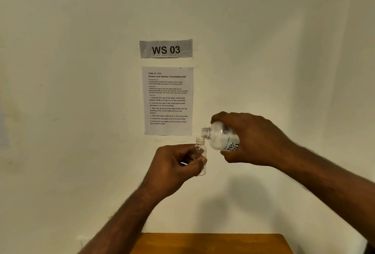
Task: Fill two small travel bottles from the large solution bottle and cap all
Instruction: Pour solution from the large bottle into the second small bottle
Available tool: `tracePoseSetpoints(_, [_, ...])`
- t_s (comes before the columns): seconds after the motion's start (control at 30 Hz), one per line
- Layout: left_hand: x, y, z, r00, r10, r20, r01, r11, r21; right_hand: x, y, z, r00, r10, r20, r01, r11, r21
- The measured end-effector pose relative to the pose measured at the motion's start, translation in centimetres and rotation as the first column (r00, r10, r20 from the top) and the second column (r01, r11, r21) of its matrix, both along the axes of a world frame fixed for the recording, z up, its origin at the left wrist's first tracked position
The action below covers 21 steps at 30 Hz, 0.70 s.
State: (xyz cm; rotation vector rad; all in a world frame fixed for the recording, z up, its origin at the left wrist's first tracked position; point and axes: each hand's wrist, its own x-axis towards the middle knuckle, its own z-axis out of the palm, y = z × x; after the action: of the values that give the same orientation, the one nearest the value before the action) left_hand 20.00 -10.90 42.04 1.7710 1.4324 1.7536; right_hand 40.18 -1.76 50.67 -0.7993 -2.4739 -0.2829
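My left hand (pixel 176 164) holds a small clear travel bottle (pixel 200 152) upright in the air, its threaded neck uncapped. My right hand (pixel 251 138) grips the large solution bottle (pixel 221 137), a white bottle with dark and teal lettering, tipped to the left. Its open threaded mouth sits just above and to the right of the small bottle's opening. No stream of liquid is visible between them. A second travel bottle and the caps are out of view.
A wooden tabletop (pixel 211 243) shows at the bottom edge, below both hands. On the pale wall behind hang a "WS 03" label (pixel 166 49) and a printed instruction sheet (pixel 168 101).
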Motion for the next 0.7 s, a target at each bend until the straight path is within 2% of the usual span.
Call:
tracePoseSetpoints(0.37, [-0.7,-0.4,-0.1,1.000,-0.014,0.015,0.015,1.000,-0.013,-0.6,-0.5,1.1,0.994,-0.014,0.105,0.003,0.995,0.102])
tracePoseSetpoints(0.7, [-1.0,-0.4,-0.5,1.000,-0.013,0.008,0.013,1.000,-0.009,-0.9,-0.7,1.5,0.987,-0.010,0.158,-0.011,0.992,0.130])
